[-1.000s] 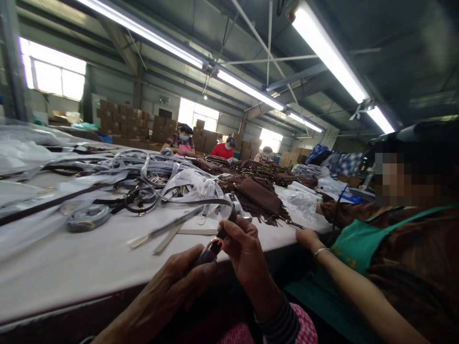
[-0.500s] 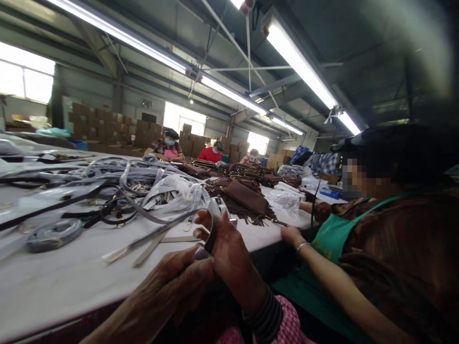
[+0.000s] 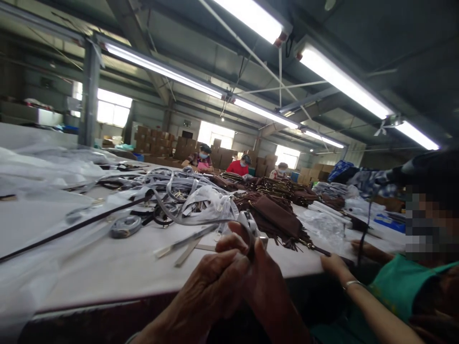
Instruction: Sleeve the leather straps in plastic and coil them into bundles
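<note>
My left hand (image 3: 215,279) and my right hand (image 3: 265,272) meet just over the table's front edge, fingers closed around a grey strap (image 3: 201,222). The strap bends round between my fingers, and its held part is mostly hidden. From there it runs back to a tangled heap of grey straps (image 3: 154,179). Just beyond my hands, partly covered by them, is a small whitish metallic object I cannot make out. Flat strips (image 3: 188,253) lie to the left of my fingers.
Brown fringed bags (image 3: 276,215) are piled beyond my hands. A coiled strap (image 3: 125,227) and clear plastic (image 3: 43,167) lie on the white table (image 3: 118,267). At right, close by, a co-worker's hand (image 3: 335,267) holds a bag's dark strap. Other people sit across the table.
The view has swung left, so everything sits further right in the picture. My hands have drawn closer together on the strap, and my right palm is less exposed.
</note>
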`<action>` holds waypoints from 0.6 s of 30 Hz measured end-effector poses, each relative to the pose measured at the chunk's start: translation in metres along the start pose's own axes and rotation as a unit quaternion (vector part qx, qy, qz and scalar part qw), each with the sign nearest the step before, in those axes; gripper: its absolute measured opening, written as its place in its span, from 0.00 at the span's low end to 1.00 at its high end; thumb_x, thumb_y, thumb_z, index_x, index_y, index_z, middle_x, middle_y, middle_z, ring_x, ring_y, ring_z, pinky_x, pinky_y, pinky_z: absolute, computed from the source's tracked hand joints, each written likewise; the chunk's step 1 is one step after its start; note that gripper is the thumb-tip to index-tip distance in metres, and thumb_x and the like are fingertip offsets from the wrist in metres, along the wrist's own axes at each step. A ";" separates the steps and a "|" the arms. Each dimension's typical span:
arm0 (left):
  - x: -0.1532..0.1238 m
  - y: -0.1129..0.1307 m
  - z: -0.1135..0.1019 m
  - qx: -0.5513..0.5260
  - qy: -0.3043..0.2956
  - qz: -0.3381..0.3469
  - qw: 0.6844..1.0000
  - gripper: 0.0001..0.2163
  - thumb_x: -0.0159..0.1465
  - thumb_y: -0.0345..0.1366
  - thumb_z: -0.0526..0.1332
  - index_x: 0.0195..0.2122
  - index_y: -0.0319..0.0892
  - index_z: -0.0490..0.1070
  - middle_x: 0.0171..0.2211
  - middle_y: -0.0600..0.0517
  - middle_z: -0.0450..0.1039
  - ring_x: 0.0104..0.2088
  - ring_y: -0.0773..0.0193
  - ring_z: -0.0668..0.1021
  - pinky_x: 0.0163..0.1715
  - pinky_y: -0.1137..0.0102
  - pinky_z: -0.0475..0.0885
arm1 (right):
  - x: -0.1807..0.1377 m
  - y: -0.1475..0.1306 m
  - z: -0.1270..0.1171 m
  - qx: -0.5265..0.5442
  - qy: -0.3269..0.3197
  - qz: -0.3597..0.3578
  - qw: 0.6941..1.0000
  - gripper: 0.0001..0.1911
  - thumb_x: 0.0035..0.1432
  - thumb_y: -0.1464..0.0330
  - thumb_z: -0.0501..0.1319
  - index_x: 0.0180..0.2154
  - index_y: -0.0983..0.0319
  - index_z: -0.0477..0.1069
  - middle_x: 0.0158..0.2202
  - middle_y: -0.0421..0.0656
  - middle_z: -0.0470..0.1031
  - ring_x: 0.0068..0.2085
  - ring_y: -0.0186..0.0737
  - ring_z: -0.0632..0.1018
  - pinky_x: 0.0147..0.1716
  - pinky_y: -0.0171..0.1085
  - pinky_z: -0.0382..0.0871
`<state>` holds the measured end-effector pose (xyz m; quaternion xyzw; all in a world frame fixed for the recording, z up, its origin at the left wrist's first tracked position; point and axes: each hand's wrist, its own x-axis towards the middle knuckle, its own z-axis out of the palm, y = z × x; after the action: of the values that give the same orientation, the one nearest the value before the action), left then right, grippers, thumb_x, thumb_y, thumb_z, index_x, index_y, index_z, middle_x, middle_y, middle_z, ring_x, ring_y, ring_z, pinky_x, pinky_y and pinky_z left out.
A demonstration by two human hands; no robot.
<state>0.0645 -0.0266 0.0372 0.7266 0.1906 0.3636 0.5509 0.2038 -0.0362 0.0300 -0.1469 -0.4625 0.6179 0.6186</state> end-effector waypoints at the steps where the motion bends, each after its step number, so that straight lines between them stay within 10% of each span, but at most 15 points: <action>1: -0.003 -0.005 -0.002 0.015 -0.015 -0.011 1.000 0.26 0.71 0.59 0.53 0.26 0.43 0.63 0.18 0.58 0.60 0.20 0.71 0.61 0.20 0.73 0.54 | 0.006 0.002 -0.002 0.034 -0.010 0.035 0.999 0.27 0.59 0.47 0.69 0.52 0.56 0.81 0.41 0.45 0.82 0.39 0.41 0.80 0.40 0.38 0.76; 6: -0.018 -0.037 -0.019 0.018 -0.036 -0.094 0.995 0.29 0.70 0.64 0.49 0.32 0.41 0.71 0.18 0.56 0.64 0.18 0.70 0.63 0.19 0.73 0.55 | 0.028 -0.009 -0.006 0.030 0.038 -0.048 0.998 0.22 0.62 0.47 0.67 0.49 0.53 0.82 0.42 0.43 0.84 0.44 0.43 0.81 0.41 0.38 0.76; 13: 0.005 -0.017 -0.040 0.031 0.095 -0.068 0.993 0.21 0.60 0.59 0.65 0.28 0.44 0.77 0.18 0.52 0.68 0.19 0.64 0.67 0.17 0.71 0.61 | 0.018 -0.001 0.007 -0.330 -0.054 -0.133 0.933 0.25 0.69 0.47 0.58 0.52 0.56 0.82 0.54 0.47 0.80 0.52 0.48 0.78 0.54 0.44 0.69; 18: 0.014 -0.017 -0.043 0.101 0.115 -0.069 0.986 0.21 0.59 0.59 0.63 0.26 0.44 0.77 0.15 0.56 0.60 0.18 0.65 0.61 0.17 0.72 0.57 | 0.053 0.002 -0.011 -0.068 -0.043 -0.060 0.995 0.36 0.62 0.38 0.57 0.63 0.51 0.70 0.57 0.46 0.78 0.47 0.46 0.80 0.38 0.39 0.75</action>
<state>0.0441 0.0166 0.0313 0.7169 0.3382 0.3850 0.4727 0.2008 0.0162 0.0438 -0.1341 -0.5381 0.5527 0.6221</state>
